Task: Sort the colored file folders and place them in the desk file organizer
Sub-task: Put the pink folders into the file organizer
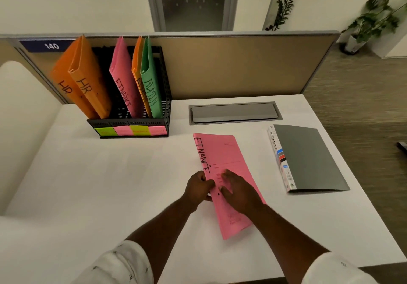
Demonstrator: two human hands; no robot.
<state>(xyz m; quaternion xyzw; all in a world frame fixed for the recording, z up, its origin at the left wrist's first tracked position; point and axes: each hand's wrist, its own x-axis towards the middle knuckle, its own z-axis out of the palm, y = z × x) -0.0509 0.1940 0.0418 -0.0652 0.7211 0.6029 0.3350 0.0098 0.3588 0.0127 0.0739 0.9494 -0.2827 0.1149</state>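
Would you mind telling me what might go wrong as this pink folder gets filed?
1. The filed folders lean left in the organizer; sliding the pink folder in could snag or tip them.
2. The left hand pinches only its edge while the right hand lies flat on top, so it may sag or slip when lifted.

pink folder [229, 173] under the hands, grey folder [312, 158] off to their right, white bench [110, 173], orange, pink, green folders in the black organizer [163, 89] up left
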